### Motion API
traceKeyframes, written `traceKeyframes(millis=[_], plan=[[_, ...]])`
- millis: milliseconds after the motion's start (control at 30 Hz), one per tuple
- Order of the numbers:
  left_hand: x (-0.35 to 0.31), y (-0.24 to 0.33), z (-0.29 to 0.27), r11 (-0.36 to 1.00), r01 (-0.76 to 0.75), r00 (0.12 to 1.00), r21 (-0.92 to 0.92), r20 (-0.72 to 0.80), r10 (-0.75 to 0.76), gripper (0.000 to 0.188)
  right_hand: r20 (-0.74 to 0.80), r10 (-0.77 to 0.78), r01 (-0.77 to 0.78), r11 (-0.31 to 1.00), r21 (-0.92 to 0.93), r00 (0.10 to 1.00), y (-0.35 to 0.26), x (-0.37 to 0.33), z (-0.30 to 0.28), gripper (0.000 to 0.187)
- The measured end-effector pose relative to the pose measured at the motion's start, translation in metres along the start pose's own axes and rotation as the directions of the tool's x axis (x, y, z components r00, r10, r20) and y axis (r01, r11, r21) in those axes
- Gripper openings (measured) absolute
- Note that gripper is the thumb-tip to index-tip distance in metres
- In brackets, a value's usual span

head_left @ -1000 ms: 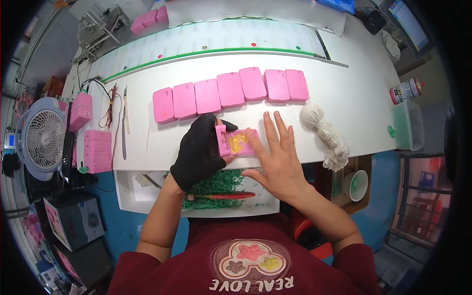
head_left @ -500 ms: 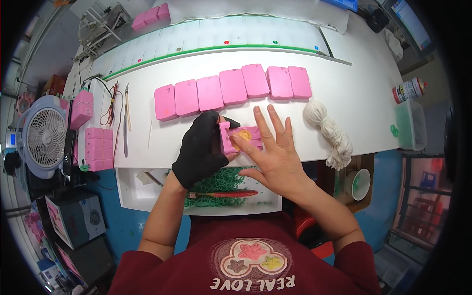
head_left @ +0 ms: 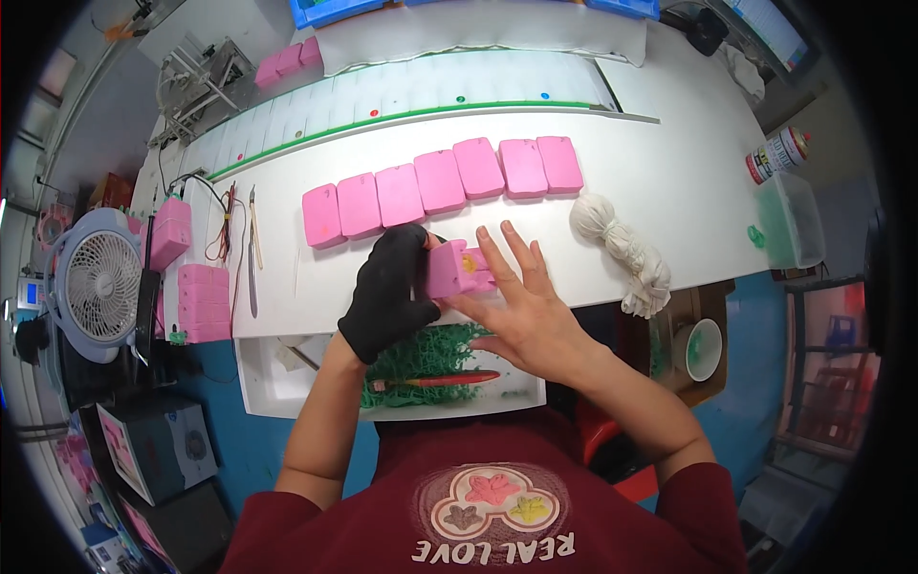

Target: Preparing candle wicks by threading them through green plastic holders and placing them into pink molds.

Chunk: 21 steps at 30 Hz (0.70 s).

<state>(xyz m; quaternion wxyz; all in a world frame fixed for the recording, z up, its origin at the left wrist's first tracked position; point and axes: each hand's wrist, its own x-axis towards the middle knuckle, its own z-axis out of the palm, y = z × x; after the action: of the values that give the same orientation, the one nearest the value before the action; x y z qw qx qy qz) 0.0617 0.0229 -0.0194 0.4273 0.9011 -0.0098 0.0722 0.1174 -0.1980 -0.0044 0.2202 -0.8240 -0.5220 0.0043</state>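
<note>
My left hand, in a black glove, is closed round a small pink rubbery mould above the front edge of the white table. A yellow patch shows in its hollow on the right side, partly covered by my right hand. My bare right hand is beside it with fingers stretched and spread; one finger reaches the mould's lower right side, though firm contact is hard to make out. Beyond both hands, several pink mould blocks lie side by side in a slanting row.
Below my hands a drawer holds green shreds and a red-handled brush. White cloth strands lie right. Thin tools, stacked pink blocks and a fan are left. A spray can stands far right.
The pink mould has turned in my left hand, so its plain side shows more and the yellow patch less. My right finger has moved off the yellow hollow. The whole view has shifted slightly.
</note>
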Motion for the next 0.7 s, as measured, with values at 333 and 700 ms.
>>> traceKeyframes(millis=[333,700], plan=[[0.021,0.019,0.007,0.998,0.046,0.991,-0.044,-0.124,-0.051,0.056,-0.475,0.29,-0.14,0.935,0.327,0.831,-0.006,-0.01,-0.005,0.019],[0.023,0.048,0.014,0.988,0.074,0.981,0.138,0.169,-0.097,0.044,-0.402,0.532,-0.158,0.727,0.669,0.745,-0.017,-0.007,0.0,0.018]])
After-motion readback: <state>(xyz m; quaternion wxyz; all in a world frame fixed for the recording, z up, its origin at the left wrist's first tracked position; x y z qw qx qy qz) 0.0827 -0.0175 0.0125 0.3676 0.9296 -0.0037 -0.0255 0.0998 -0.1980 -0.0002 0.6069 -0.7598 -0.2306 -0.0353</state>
